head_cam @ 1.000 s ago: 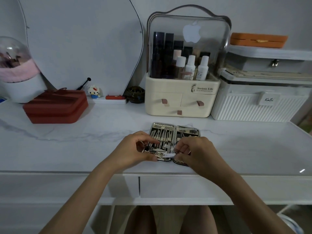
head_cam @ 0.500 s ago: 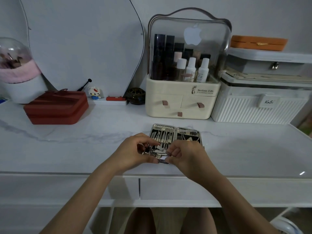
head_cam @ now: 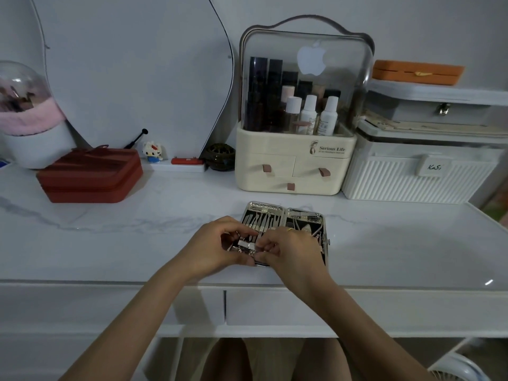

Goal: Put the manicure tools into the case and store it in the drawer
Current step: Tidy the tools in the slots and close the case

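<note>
- We see the case (head_cam: 284,232) lying open on the tabletop (head_cam: 398,243), just behind the closed drawer (head_cam: 275,307).
- The left hand (head_cam: 217,247) curls its fingers at the case's near left corner, pinching a small silver tool (head_cam: 245,246) over the left half.
- The right hand (head_cam: 291,250), a second ago over the right half, has crossed to the left half and pinches the same tool.
- We judge the tool is being seated in its slot; closing the case and storing it remain.
</note>
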